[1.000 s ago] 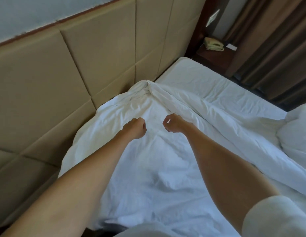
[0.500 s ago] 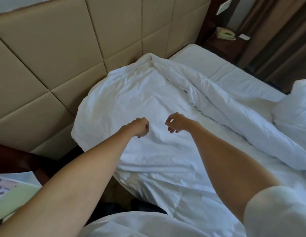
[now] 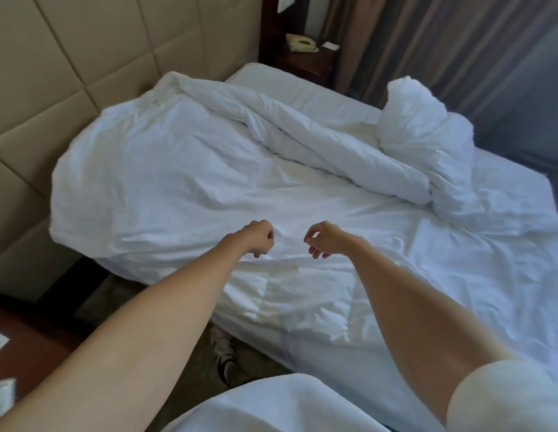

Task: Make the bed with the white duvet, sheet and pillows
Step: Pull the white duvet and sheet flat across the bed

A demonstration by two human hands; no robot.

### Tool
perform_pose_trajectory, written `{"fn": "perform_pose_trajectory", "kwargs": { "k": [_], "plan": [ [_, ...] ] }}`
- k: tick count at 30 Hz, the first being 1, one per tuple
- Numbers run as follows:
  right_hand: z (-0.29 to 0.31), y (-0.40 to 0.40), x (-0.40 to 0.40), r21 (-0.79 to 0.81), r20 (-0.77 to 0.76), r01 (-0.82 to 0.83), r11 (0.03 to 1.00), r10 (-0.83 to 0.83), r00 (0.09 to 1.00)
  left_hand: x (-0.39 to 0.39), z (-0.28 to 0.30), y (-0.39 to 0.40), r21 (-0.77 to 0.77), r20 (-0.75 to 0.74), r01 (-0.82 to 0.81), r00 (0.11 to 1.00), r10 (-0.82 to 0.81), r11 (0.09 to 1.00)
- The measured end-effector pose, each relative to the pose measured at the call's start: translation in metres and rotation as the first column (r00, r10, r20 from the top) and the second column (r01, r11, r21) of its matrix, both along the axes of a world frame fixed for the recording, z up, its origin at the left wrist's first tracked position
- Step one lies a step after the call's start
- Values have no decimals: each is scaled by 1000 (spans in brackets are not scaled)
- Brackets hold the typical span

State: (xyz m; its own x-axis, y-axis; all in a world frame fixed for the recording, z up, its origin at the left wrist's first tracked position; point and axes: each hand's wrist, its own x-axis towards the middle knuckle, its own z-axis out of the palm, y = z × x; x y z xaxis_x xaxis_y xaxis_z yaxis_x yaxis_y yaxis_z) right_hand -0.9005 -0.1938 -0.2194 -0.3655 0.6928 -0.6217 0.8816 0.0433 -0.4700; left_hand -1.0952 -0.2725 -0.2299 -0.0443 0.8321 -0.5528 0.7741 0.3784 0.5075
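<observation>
The white duvet [image 3: 178, 182] lies crumpled over the head end of the bed, its near edge hanging over the mattress side. A thick rolled fold runs diagonally to a bunched white heap [image 3: 424, 129] at the far side. The white sheet [image 3: 290, 85] shows bare at the far corner and on the right. My left hand [image 3: 257, 237] is a closed fist just above the duvet, with no cloth visible in it. My right hand [image 3: 326, 240] hovers beside it, fingers loosely curled and holding nothing.
A padded beige headboard [image 3: 69, 57] fills the left. A dark nightstand with a telephone [image 3: 302, 44] stands at the far corner, in front of brown curtains [image 3: 442, 42]. A shoe [image 3: 225, 353] lies on the floor by the bed. Another dark nightstand [image 3: 28, 332] is at lower left.
The view has pulled back from the headboard and swung right, showing more of the bed. The duvet now lies lower and flatter. My right hand's fingers have loosened.
</observation>
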Motion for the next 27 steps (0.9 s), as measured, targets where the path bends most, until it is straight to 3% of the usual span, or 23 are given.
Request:
{"fn": "perform_pose_trajectory", "kwargs": {
  "k": [10, 22, 27],
  "plan": [
    [5, -92, 192, -74, 98, 97, 993, -89, 991, 187, 2, -62, -7, 63, 161, 985, -160, 987],
    [-19, -64, 349, 68, 81, -63, 996, 57, 995, 347, -18, -55, -42, -22, 88, 996, -89, 995],
    [-30, -49, 477, 31, 229, -75, 997, 66, 971, 460, -28, -37, -100, -7, 128, 992, -129, 987]
  ]
}}
